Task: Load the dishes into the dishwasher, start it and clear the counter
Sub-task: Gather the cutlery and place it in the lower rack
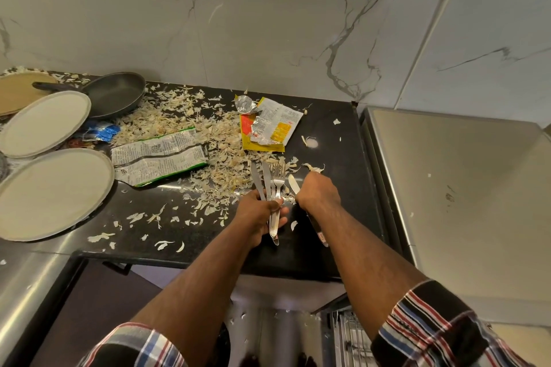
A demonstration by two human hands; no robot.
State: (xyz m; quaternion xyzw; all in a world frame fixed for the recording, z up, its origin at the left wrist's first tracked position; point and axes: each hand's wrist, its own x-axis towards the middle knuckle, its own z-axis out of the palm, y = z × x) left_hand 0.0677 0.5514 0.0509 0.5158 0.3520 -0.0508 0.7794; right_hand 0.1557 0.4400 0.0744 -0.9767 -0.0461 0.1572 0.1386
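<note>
While cutlery is only now being gathered, I log the task as early. My left hand [258, 214] grips a bundle of cutlery [272, 188], knives and forks with tips pointing away, held over the tabletop [334, 140]. My right hand [317, 191] is curled round one more knife [293, 183], blade toward the bundle, handle running back under the wrist.

Done, as far as I can judge: nothing visibly loaded. A dishwasher rack [348, 337] shows at the bottom edge, below the tabletop; I cannot tell what it holds.

Left to load: two pale plates [44, 122] at the far left, one [50, 194] nearer me, a brown plate [18, 92] behind them, and a dark pan [114, 94] resting partly on the farther plate.

Left to clear: garlic skins [185, 128] strewn widely; a green-edged wrapper [158, 158], a yellow wrapper [268, 128], a foil scrap [246, 104] and a blue wrapper [103, 132].

In the way: skins lie around and under the cutlery and may cling to it. A steel surface [462, 188] adjoins on the right.
</note>
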